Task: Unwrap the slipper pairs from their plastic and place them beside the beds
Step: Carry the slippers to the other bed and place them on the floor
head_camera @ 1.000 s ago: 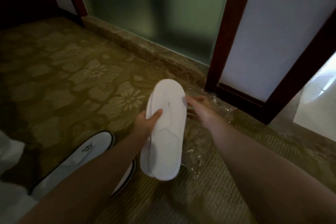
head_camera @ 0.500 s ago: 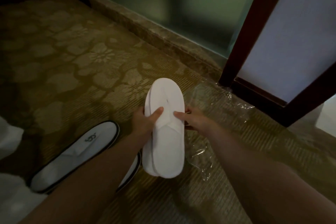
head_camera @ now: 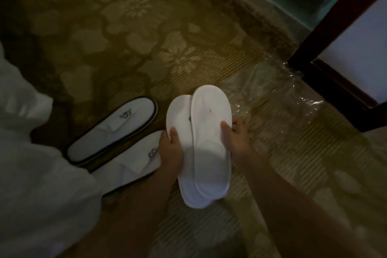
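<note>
I hold two plain white slippers above the carpet, soles toward me and fanned slightly apart. My left hand (head_camera: 170,148) grips the left slipper (head_camera: 179,119) by its edge. My right hand (head_camera: 235,134) grips the right slipper (head_camera: 211,132), which overlaps the other. Clear crumpled plastic wrap (head_camera: 278,98) lies on the carpet just right of my hands. A second pair of white slippers with black trim lies on the floor to the left, one (head_camera: 113,128) beside the other (head_camera: 134,163), which my left forearm partly covers.
White bed linen (head_camera: 31,163) fills the lower left. A dark wooden door frame (head_camera: 326,81) stands at the upper right, with a stone threshold (head_camera: 240,4) and green glass behind it. Patterned carpet (head_camera: 104,27) stretches to the upper left.
The stacked slippers have slid apart into a fan, one in each hand. My view has tilted down and left, showing both floor slippers and the bed linen.
</note>
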